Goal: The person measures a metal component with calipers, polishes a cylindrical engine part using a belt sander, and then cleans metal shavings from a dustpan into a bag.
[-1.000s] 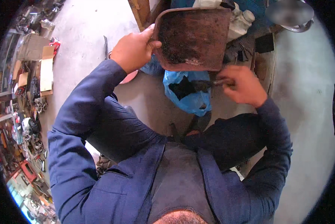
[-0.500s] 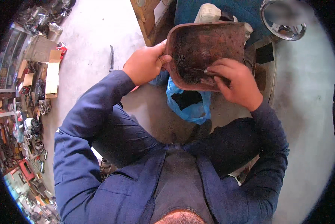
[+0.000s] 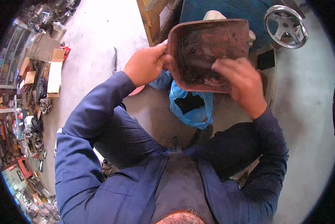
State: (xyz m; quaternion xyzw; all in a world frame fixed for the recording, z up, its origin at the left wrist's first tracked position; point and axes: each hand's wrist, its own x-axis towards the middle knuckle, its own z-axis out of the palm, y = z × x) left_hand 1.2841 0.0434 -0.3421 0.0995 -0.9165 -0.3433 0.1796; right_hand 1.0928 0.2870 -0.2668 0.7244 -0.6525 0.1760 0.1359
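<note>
Left hand (image 3: 147,66) pinches rusty pan (image 3: 208,54) rim at 9 o'clock, held over blue bag (image 3: 191,106); right hand (image 3: 237,84), fingers curled, rubs interior, apparently mid-scrape; next calls for steady grip.

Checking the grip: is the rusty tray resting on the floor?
No: both hands, left hand and right hand, hold the rusty tray up.
</note>
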